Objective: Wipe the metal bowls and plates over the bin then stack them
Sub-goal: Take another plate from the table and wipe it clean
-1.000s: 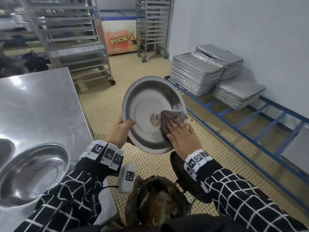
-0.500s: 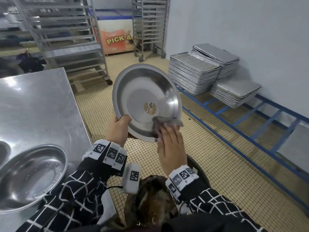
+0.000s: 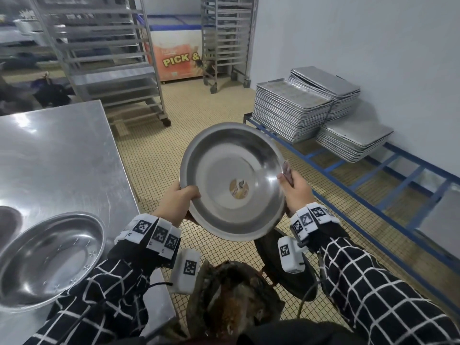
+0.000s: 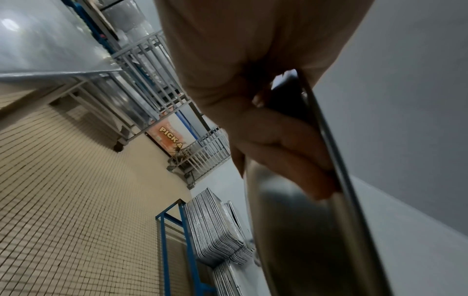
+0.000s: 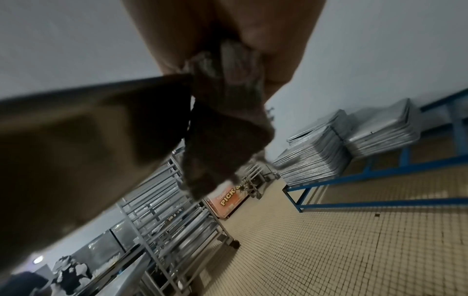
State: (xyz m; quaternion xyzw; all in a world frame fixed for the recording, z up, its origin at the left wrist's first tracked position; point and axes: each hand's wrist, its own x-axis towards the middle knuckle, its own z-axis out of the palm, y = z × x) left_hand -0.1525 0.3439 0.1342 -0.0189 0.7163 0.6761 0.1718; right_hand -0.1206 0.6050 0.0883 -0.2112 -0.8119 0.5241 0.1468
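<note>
Tiled kitchen floor (image 3: 154,155): we grip the bowl (image 3: 231,180) over the bin (image 3: 231,302).
Only our right wrist view shows the cloth (image 5: 222,140) that our right hand (image 3: 295,192) pinches at the rim; our left hand (image 3: 178,201) fingers (image 4: 283,152) curl underneath.

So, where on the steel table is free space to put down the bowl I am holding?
The steel table is bare across its far half, between its back edge and the wiped bowl. The near end is crowded by that bowl and another rim at the left. Both hands hold the held bowl.

Both sleeves (image 3: 373,290) black with white grid check. White wristbands (image 3: 154,232) carry black square fiducial tags. White tagged camera box (image 3: 185,271) under each wrist, thin black cable attached.
</note>
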